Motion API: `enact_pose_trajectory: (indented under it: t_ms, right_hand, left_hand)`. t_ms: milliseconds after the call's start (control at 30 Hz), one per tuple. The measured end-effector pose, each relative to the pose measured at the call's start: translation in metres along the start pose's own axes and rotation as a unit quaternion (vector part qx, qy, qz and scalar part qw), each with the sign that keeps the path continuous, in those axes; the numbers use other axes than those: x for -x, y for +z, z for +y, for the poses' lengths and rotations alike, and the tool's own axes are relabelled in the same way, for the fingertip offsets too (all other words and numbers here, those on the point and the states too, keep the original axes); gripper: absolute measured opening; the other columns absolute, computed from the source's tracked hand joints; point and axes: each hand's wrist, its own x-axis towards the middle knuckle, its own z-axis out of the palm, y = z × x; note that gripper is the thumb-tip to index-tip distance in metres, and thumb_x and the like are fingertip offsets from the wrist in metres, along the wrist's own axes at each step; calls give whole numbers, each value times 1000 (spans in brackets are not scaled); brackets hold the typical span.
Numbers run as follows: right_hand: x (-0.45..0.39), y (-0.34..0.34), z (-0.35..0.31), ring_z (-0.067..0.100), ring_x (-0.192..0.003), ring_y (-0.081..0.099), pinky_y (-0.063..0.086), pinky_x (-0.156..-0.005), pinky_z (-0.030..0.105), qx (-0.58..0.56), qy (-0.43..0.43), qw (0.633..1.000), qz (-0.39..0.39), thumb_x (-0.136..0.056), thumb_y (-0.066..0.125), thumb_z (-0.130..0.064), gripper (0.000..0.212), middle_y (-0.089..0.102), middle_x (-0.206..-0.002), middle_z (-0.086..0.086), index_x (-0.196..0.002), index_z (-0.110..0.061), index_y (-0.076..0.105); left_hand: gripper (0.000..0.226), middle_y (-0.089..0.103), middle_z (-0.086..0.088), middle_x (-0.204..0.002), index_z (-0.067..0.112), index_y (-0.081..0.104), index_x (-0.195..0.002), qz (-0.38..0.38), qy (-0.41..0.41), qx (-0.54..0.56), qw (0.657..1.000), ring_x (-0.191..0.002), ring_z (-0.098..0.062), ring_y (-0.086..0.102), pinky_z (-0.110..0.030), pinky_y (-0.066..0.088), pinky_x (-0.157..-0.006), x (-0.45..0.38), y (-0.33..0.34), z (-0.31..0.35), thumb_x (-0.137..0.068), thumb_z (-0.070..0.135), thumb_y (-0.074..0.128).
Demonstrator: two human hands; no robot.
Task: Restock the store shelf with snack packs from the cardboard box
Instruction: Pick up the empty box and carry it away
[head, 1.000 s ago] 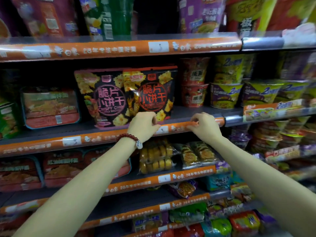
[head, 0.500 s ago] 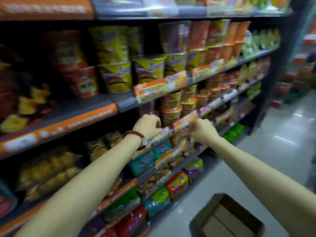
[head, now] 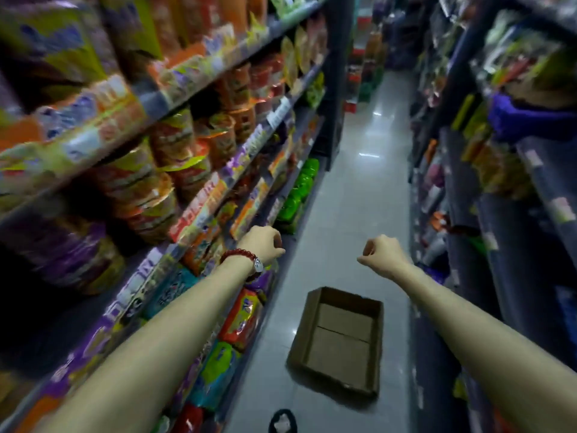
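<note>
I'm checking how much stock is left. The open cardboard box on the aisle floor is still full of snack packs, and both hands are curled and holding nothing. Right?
Not quite. The head view shows the cardboard box empty, only its bare bottom visible. The rest holds: it sits open on the aisle floor, and the left hand and right hand are curled, holding nothing.

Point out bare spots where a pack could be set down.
Bare: the inside of the cardboard box, and the floor between it and the green packs. Crowded: the left shelves, packed to the edge. Both hands hold nothing.

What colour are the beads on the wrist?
Dark red beads, on the left wrist, in the head view.
</note>
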Motion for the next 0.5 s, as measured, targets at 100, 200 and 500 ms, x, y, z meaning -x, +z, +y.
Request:
enact_pose_trajectory:
  t_ms: [100,200,500]
  right_hand:
    - [-20,24,28,28,-99,63,44,-69,27,-11,66,998,-2,-88,66,-30,25,71,-100,12,-97,-8,71]
    - [-37,55,52,29,-103,62,42,-71,27,-28,113,993,-18,-91,64,-30,28,70,-103,14,-103,-5,70]
    - [-99,202,139,22,-91,60,48,-75,31,-100,219,970,-40,-93,57,-41,37,67,-105,10,-113,-10,64]
  left_hand:
    - [30,70,-12,-104,9,68,-102,-50,27,-11,998,-102,-28,62,-36,51,-85,-53,31,-3,-85,32,61]
    - [36,66,-12,-116,12,65,-114,-90,31,-4,995,-112,-30,58,-35,48,-92,-93,74,-4,-85,34,60]
    - [51,59,-14,-127,11,49,-133,-162,-32,60,984,-119,-30,53,-34,42,-98,-161,255,-33,-90,36,56]
